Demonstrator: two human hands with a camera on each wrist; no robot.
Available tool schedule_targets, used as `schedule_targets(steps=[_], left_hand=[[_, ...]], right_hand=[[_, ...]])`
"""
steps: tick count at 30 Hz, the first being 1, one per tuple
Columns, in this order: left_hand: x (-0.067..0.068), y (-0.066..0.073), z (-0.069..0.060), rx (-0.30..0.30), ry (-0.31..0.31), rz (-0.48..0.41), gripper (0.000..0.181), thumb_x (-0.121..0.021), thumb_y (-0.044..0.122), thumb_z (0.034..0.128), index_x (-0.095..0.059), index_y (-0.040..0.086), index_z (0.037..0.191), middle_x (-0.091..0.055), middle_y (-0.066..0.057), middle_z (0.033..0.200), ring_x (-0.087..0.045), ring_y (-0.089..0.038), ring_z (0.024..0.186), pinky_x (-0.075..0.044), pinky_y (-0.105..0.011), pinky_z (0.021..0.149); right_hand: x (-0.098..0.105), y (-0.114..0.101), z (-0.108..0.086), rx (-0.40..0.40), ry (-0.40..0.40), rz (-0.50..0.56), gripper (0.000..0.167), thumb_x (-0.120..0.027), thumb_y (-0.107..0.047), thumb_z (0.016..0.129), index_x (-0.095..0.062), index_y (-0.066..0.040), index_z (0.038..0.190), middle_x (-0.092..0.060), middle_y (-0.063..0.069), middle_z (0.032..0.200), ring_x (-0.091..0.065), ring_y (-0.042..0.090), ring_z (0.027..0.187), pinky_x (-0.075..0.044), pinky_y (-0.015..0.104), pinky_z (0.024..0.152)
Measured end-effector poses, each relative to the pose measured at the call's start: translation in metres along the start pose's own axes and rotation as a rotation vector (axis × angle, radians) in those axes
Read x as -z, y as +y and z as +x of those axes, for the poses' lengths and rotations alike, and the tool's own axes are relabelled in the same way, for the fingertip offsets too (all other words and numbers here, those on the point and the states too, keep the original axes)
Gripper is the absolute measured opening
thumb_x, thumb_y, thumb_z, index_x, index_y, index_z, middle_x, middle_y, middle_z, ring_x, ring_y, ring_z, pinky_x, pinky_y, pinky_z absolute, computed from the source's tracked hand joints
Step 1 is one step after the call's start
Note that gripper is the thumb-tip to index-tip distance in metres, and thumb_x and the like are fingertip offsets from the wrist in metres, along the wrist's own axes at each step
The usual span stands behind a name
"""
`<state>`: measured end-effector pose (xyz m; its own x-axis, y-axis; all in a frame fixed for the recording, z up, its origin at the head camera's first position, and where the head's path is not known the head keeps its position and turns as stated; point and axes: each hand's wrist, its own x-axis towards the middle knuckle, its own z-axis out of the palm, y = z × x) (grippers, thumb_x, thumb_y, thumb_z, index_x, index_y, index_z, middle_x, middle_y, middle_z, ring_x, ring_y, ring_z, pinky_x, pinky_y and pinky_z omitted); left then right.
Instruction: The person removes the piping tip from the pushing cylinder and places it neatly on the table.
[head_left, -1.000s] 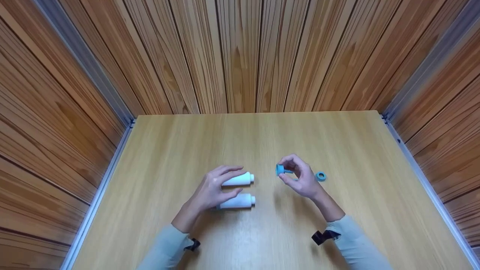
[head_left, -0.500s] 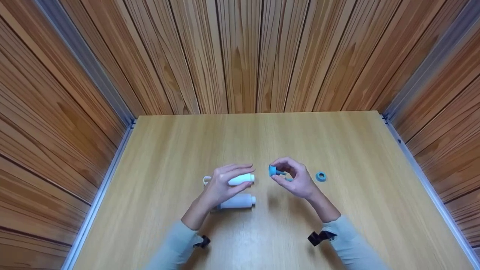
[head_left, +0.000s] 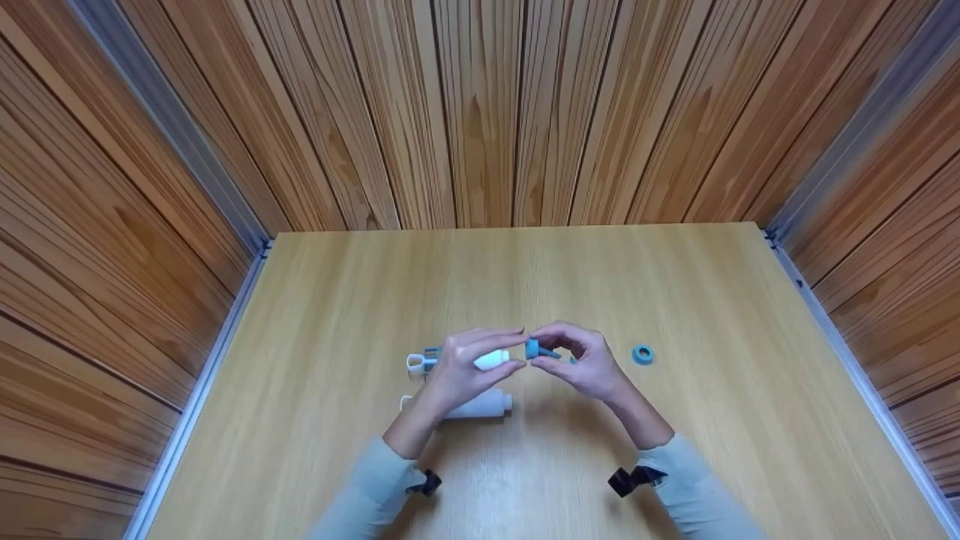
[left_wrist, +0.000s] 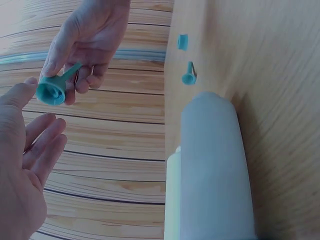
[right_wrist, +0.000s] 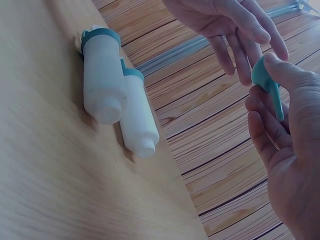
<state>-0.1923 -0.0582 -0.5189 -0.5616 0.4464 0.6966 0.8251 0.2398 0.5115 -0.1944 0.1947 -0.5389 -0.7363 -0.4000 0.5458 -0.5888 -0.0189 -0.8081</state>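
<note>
My right hand (head_left: pixel 592 367) pinches a teal funnel-shaped nozzle (head_left: pixel 532 349) between thumb and fingers, its thin stem pointing back toward the palm. In the left wrist view the wide mouth of the nozzle (left_wrist: pixel 51 91) faces my left hand (left_wrist: pixel 15 150). That hand has its fingers extended beside the rim; whether a fingertip touches it I cannot tell. Below my left hand (head_left: pixel 454 371) in the head view, a white bottle (head_left: pixel 493 360) lies on its side, partly hidden. Nearer me lies a second white bottle (head_left: pixel 484 405). Both have teal collars, seen in the right wrist view.
A teal ring (head_left: pixel 643 355) lies on the wooden table (head_left: pixel 480 277) to the right. Another small teal nozzle (left_wrist: pixel 189 78) rests near it, mostly behind my right hand in the head view. Wooden plank walls (head_left: pixel 480 112) enclose the table at the back and sides.
Both hands have come together: the left moved rightward over the far bottle, the right moved leftward with the nozzle. The bottles and ring have stayed put.
</note>
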Motion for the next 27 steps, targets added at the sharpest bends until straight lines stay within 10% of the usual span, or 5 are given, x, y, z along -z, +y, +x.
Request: schedule_targets(steps=[15,27], left_hand=[[-0.002,-0.001,0.002,-0.011,0.010,-0.017,0.031,-0.091,0.005,0.0925,-0.085,0.003,0.123,-0.088,-0.013,0.119,-0.086,-0.028,0.109,-0.068,-0.032,0.099],[0.009,0.000,0.003,-0.009,0.030,0.031,0.033,-0.093,0.004,0.0900,-0.085,0.003,0.122,-0.087,-0.015,0.120,-0.086,-0.029,0.108,-0.069,-0.037,0.097]], right_hand=[[-0.004,0.000,0.001,0.006,0.004,0.034,0.036,-0.079,0.017,0.093,-0.074,0.010,0.128,-0.083,-0.007,0.120,-0.077,0.002,0.109,-0.064,0.020,0.101],[0.003,-0.002,-0.005,-0.018,0.040,-0.012,0.033,-0.081,0.012,0.095,-0.072,0.014,0.126,-0.084,0.010,0.117,-0.078,0.009,0.101,-0.064,0.019,0.096]])
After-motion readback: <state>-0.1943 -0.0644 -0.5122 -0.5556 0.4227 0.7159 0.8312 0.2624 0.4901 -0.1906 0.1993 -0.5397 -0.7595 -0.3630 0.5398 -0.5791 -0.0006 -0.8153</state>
